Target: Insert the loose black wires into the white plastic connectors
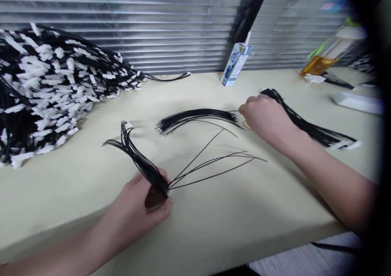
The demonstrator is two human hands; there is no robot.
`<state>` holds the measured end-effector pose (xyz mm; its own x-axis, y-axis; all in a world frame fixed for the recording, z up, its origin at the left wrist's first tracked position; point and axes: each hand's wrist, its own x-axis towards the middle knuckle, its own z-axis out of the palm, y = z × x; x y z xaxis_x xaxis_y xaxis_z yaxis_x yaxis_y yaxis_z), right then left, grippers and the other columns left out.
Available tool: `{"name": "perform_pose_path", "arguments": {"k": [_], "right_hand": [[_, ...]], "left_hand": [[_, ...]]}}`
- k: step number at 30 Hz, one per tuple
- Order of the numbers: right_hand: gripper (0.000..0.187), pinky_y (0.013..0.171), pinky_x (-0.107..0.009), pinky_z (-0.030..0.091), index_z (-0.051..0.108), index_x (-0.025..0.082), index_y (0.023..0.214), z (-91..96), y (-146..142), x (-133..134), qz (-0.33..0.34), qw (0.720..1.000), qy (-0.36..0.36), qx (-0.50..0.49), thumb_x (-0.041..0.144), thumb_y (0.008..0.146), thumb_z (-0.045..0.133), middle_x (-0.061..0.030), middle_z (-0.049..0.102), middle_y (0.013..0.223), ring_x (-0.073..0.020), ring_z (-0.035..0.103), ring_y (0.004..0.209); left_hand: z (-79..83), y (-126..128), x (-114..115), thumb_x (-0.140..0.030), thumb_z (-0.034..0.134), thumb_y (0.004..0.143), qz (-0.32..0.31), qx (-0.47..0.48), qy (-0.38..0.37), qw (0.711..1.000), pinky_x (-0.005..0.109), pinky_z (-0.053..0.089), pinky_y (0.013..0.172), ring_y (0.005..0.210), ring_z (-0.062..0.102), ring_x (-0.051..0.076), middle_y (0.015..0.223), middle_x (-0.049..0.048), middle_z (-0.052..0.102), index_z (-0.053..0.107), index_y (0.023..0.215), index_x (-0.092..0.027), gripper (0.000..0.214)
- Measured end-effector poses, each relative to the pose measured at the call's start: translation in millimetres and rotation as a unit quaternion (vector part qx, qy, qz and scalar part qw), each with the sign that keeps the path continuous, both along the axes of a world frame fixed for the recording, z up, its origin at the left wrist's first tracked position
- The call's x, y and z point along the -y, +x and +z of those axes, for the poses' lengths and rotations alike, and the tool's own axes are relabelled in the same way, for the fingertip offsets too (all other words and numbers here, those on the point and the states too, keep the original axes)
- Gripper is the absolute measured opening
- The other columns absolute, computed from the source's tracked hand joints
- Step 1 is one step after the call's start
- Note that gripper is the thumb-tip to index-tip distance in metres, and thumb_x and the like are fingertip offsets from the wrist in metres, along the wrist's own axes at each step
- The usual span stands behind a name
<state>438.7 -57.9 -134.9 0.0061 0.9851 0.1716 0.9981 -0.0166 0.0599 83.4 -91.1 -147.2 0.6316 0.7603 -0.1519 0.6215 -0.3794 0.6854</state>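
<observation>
Left hand (pixel 143 211) was clenched around a bundle of thin black wires (pixel 139 160); right hand (pixel 265 119) was pinched on the near end of a loose black wire sheaf (pixel 195 115).

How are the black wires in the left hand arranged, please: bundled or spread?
Mostly bundled: the left hand pinches a tight bundle, while a few strands fan out rightward.

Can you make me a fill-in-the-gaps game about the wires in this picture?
The left hand holds a bundle of wires whose colour is ____.
The tags in the big pile are coloured ____.
The right hand touches a loose bunch lying on the ____.
Missing words: black, white, table.
</observation>
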Motion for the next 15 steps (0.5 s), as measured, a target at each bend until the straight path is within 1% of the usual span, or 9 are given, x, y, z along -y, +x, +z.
{"name": "perform_pose_path", "arguments": {"k": [3, 7, 12, 15], "right_hand": [[0.026, 0.068, -0.037, 0.035, 0.061, 0.013, 0.072, 0.4, -7.9, 0.7, -0.016, 0.997, 0.014, 0.08, 0.001, 0.074, 0.038, -0.0165, 0.055, 0.077, -0.0295, 0.048, 0.084], [0.024, 0.067, -0.035, 0.034, 0.06, 0.012, 0.079, -7.5, -11.5, -4.5, 0.006, 0.991, 0.005, 0.131, 0.001, 0.078, 0.039, -0.0147, 0.056, 0.076, -0.0262, 0.049, 0.08], [0.023, 0.067, -0.034, 0.034, 0.058, 0.009, 0.09, -23.4, -7.9, -11.8, 0.028, 0.991, -0.002, 0.133, 0.004, 0.081, 0.037, -0.0159, 0.058, 0.078, -0.0255, 0.049, 0.077], [0.025, 0.069, -0.035, 0.034, 0.058, 0.008, 0.094, -25.6, -7.6, -12.4, 0.046, 0.993, -0.013, 0.104, 0.005, 0.082, 0.036, -0.0167, 0.058, 0.083, -0.0264, 0.048, 0.082]], "left_hand": [[0.8, 0.1, 0.1, -0.021, 0.052, 0.077, -0.004, -0.004, 0.004, 1.0, 0.03, 0.052, 0.067, 0.078, 0.062, 0.018, 0.094, 0.0031, 0.059, 0.049, 0.097, -0.023, 0.02], [0.9, 0.5, 0.9, -0.021, 0.053, 0.077, 0.001, -0.007, 0.005, 1.0, 0.03, 0.052, 0.068, 0.079, 0.062, 0.018, 0.093, 0.0024, 0.059, 0.048, 0.097, -0.023, 0.02], [0.0, 0.2, 1.7, -0.021, 0.053, 0.077, 0.005, 0.001, -0.004, 1.0, 0.028, 0.052, 0.064, 0.078, 0.062, 0.017, 0.093, 0.0024, 0.058, 0.048, 0.097, -0.023, 0.02], [0.1, 0.2, 1.1, -0.021, 0.053, 0.077, 0.003, 0.0, -0.002, 1.0, 0.028, 0.052, 0.064, 0.079, 0.062, 0.018, 0.095, 0.0033, 0.059, 0.049, 0.097, -0.022, 0.02]]}}
